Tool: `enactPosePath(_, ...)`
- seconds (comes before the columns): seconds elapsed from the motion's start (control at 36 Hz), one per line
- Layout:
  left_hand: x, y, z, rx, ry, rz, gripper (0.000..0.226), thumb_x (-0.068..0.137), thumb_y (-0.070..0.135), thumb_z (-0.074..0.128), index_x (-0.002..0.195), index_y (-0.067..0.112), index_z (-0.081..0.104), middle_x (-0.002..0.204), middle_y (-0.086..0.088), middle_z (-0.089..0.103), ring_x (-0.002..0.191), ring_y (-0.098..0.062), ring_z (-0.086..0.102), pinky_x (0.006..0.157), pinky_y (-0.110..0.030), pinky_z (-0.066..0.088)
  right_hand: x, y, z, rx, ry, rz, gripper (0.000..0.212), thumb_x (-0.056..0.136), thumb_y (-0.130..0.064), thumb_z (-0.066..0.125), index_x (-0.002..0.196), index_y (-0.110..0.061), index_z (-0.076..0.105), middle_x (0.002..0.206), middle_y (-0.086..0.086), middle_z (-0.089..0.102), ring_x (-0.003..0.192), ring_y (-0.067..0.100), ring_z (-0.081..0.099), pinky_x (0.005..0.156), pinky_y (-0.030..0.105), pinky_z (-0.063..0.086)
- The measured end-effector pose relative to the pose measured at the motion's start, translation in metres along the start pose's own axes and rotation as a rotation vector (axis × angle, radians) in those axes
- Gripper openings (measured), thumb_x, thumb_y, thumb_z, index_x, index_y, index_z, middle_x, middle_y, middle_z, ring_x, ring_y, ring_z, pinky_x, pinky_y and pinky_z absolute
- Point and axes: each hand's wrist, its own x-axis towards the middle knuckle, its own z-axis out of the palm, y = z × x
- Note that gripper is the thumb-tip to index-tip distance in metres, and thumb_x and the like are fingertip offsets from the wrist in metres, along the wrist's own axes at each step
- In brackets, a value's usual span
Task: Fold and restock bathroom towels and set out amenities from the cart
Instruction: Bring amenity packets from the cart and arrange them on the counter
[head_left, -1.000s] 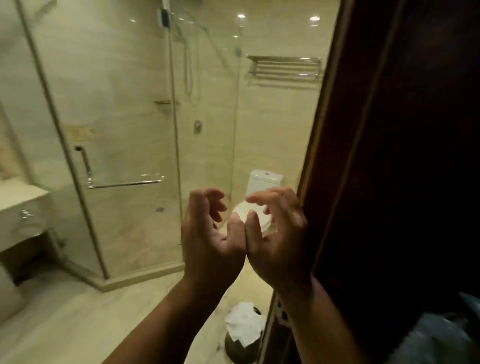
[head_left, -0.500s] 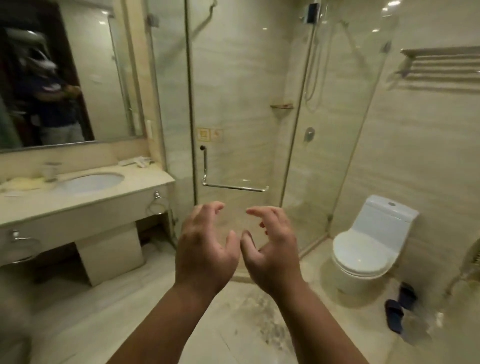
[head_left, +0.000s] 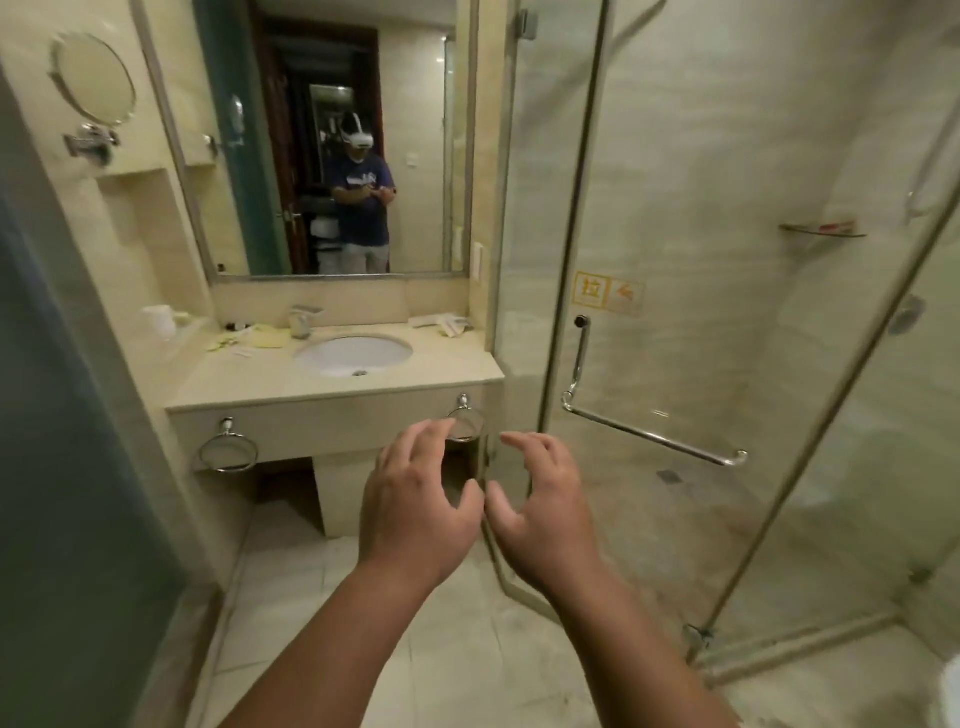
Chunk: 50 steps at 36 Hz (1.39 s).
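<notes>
My left hand (head_left: 415, 506) and my right hand (head_left: 545, 512) are raised side by side in front of me, fingers curled and apart, holding nothing. Beyond them stands the beige vanity counter (head_left: 234, 387) with a white oval sink (head_left: 353, 353). Small amenity packets (head_left: 447, 325) lie at the counter's back right, and yellow and white items (head_left: 260, 340) lie at its back left beside a white cup (head_left: 158, 319). Two bare chrome towel rings (head_left: 228, 449) (head_left: 464, 421) hang on the counter's front. No towel or cart is in view.
A glass shower enclosure (head_left: 727, 312) with a chrome handle bar (head_left: 654, 436) fills the right side. A mirror (head_left: 337, 135) above the sink reflects a person in a headset. A frosted door panel (head_left: 62, 467) stands at the left. Tiled floor (head_left: 322, 613) lies below.
The view has swung left from the doorway and toilet to the vanity and mirror. My hands stay raised together, empty, with fingers curled.
</notes>
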Motion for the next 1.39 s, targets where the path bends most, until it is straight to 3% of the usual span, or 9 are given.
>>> enactPosePath(0.11,0.037,-0.031,0.024,0.033,-0.011,-0.046,0.064,0.087,0.043,0.065,0.147,0.032,0.046,0.147,0.007,0.049,0.132,-0.015,0.045,0.108,-0.037,0.044,0.04,0.023,0.038,0.044,-0.034,0.058,0.054,0.084,-0.028,0.073,0.136,-0.033,0.056,0.126,-0.014,0.048,0.112,0.003,0.051,0.098,0.018,0.046)
enactPosePath(0.17,0.067,-0.055,0.041,0.035,-0.013,-0.066,0.064,0.087,0.044,0.064,0.147,0.034,0.044,0.147,0.009,0.048,0.132,-0.013,0.043,0.108,-0.036,0.045,0.073,0.035,0.066,0.051,-0.053,0.054,0.055,0.084,-0.028,0.073,0.136,-0.034,0.055,0.127,-0.013,0.047,0.114,0.005,0.052,0.1,0.023,0.047)
enactPosePath(0.33,0.175,-0.124,0.076,0.049,-0.059,-0.1,0.066,0.085,0.047,0.061,0.147,0.036,0.042,0.145,0.013,0.048,0.128,-0.011,0.043,0.105,-0.034,0.046,0.176,0.054,0.141,0.043,-0.075,0.088,0.056,0.085,-0.028,0.074,0.137,-0.033,0.055,0.129,-0.012,0.046,0.112,0.005,0.051,0.098,0.021,0.044)
enactPosePath(0.5,0.265,-0.17,0.111,0.056,-0.124,-0.117,0.069,0.084,0.05,0.058,0.149,0.036,0.041,0.146,0.014,0.046,0.13,-0.012,0.04,0.107,-0.033,0.043,0.263,0.079,0.196,0.064,-0.083,0.144,0.057,0.085,-0.026,0.076,0.138,-0.029,0.056,0.128,-0.013,0.045,0.118,0.009,0.052,0.105,0.029,0.046)
enactPosePath(0.69,0.355,-0.218,0.175,0.05,-0.165,-0.141,0.069,0.079,0.052,0.053,0.146,0.035,0.043,0.143,0.015,0.045,0.132,-0.011,0.041,0.109,-0.034,0.043,0.358,0.131,0.253,0.058,-0.118,0.204,0.059,0.082,-0.023,0.075,0.138,-0.026,0.057,0.125,-0.013,0.045,0.115,0.01,0.053,0.103,0.027,0.046)
enactPosePath(0.83,0.433,-0.245,0.233,0.063,-0.186,-0.177,0.067,0.086,0.046,0.061,0.148,0.036,0.039,0.145,0.016,0.042,0.131,-0.008,0.037,0.112,-0.028,0.036,0.439,0.178,0.288,0.094,-0.187,0.219,0.058,0.086,-0.021,0.073,0.139,-0.031,0.051,0.13,-0.011,0.043,0.114,0.006,0.049,0.099,0.022,0.042)
enactPosePath(0.94,0.491,-0.258,0.272,0.095,-0.241,-0.212,0.068,0.089,0.049,0.058,0.152,0.037,0.033,0.15,0.018,0.036,0.137,-0.008,0.033,0.114,-0.03,0.033,0.505,0.216,0.31,0.105,-0.264,0.244,0.062,0.086,-0.021,0.07,0.142,-0.031,0.048,0.134,-0.013,0.037,0.121,0.008,0.047,0.109,0.03,0.043)
enactPosePath(1.39,0.67,-0.371,0.418,0.065,-0.322,-0.362,0.069,0.087,0.047,0.06,0.151,0.036,0.036,0.153,0.016,0.04,0.138,-0.01,0.037,0.11,-0.03,0.04,0.692,0.338,0.438,0.051,-0.362,0.354,0.063,0.09,-0.031,0.068,0.145,-0.038,0.04,0.14,-0.014,0.036,0.115,0.005,0.051,0.097,0.025,0.046)
